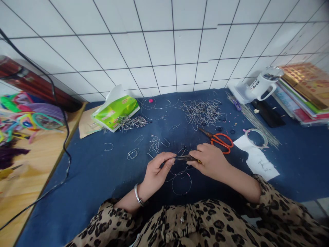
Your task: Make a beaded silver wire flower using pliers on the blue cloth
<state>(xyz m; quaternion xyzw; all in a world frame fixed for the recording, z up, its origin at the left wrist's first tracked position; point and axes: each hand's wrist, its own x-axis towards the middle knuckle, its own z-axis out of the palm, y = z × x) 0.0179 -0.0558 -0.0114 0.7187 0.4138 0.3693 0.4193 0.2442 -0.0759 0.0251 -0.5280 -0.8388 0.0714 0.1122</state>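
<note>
My right hand is closed around a pair of pliers, whose thin jaws point left. Opposite it, my left hand pinches thumb and finger together at the plier tips. Whatever sits between those fingers, perhaps a thin wire, is too small to make out. Below the pliers lies a thin wire ring with small pink beads. Beyond my hands are bent wire pieces, a small wire coil and scissors with orange handles.
A large heap of bent wires lies at the back. A green tissue pack stands left of it. To the right are straight wires, a clear wire coil, white paper and a mug. A black cable hangs at left.
</note>
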